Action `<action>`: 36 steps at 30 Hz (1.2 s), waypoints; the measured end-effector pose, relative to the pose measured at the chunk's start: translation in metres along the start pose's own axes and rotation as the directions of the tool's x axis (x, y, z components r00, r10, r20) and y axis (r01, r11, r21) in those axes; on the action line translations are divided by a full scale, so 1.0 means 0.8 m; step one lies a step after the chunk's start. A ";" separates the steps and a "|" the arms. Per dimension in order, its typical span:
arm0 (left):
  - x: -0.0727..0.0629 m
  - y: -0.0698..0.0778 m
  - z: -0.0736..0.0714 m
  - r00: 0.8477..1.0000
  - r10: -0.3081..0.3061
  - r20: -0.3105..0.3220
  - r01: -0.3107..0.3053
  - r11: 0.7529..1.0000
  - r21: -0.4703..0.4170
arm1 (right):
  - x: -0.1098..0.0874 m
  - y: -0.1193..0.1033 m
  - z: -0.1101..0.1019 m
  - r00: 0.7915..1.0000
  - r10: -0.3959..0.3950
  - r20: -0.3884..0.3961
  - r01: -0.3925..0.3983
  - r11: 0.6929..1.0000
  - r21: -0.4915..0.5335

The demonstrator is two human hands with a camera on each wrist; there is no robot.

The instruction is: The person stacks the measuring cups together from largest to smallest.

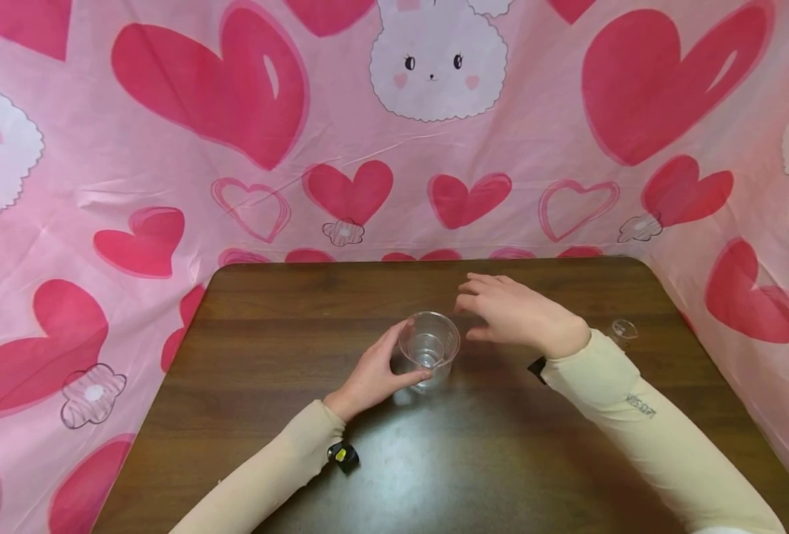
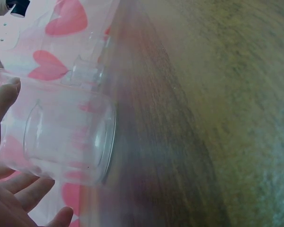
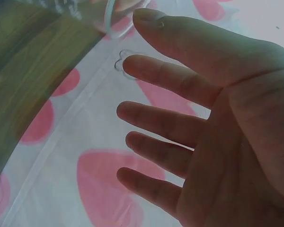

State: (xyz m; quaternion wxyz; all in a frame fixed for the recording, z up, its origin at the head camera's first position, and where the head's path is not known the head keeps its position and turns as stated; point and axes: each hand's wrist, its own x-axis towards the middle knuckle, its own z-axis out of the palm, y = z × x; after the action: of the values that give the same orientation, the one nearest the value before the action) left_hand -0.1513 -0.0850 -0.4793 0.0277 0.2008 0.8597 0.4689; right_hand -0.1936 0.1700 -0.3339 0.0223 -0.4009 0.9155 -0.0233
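Beaker (image 1: 441, 351), between both hands (image 1: 383, 368) (image 1: 516, 310) (left gripping)

We count one large glass beaker (image 1: 443, 354), holding clear glass outlines (image 1: 427, 347) whose number we cannot settle. Well to its right we find one small beaker (image 1: 624, 331). We see two hands, a left hand (image 1: 373, 374) touching the large glass beaker and a right hand (image 1: 513, 310) just right of it, plus two pale sleeves (image 1: 268, 471). Beneath it we count one bench (image 1: 268, 311); beyond it, three white fluffy faces (image 1: 437, 89), two partly cut off.
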 end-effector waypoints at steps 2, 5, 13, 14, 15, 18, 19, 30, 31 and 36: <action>0.000 0.000 0.000 1.000 -0.002 -0.001 0.002 1.000 0.001 | -0.006 0.005 -0.001 1.000 0.014 0.005 -0.014 1.000 0.004; 0.001 0.000 -0.001 1.000 -0.007 -0.001 0.007 1.000 0.001 | -0.013 0.013 -0.002 0.999 0.043 0.020 -0.043 0.999 0.010; 0.002 -0.001 -0.001 1.000 -0.004 -0.004 0.004 1.000 0.011 | -0.029 0.036 -0.005 0.989 0.118 0.091 -0.123 0.991 0.049; 0.002 -0.001 -0.001 1.000 -0.005 -0.003 0.005 1.000 0.012 | -0.031 0.038 -0.005 0.989 0.120 0.091 -0.125 0.991 0.052; 0.002 0.000 -0.001 1.000 -0.005 -0.002 0.005 1.000 0.015 | -0.033 0.042 -0.004 0.988 0.121 0.091 -0.126 0.990 0.055; 0.001 0.000 -0.001 1.000 -0.005 0.000 0.005 1.000 0.016 | -0.040 0.050 -0.001 0.989 0.122 0.089 -0.128 0.990 0.063; 0.001 0.001 -0.001 1.000 -0.005 0.000 0.005 1.000 0.016 | -0.041 0.053 0.000 0.988 0.125 0.090 -0.131 0.989 0.064; 0.000 0.001 0.000 1.000 -0.002 -0.002 0.002 1.000 0.019 | -0.067 0.081 0.018 0.986 0.151 0.068 -0.157 0.982 0.108; 0.000 0.001 0.000 1.000 -0.002 -0.002 0.002 1.000 0.020 | -0.069 0.083 0.019 0.985 0.155 0.070 -0.162 0.980 0.115; -0.001 0.000 0.000 1.000 -0.004 -0.002 0.004 1.000 0.016 | -0.079 0.095 0.026 0.979 0.184 0.087 -0.195 0.970 0.146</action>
State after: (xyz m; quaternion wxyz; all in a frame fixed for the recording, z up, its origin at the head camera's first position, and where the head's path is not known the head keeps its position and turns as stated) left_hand -0.1501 -0.0850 -0.4795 0.0261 0.1989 0.8637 0.4623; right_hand -0.2054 0.2677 -0.3576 0.0888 -0.3094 0.9436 -0.0771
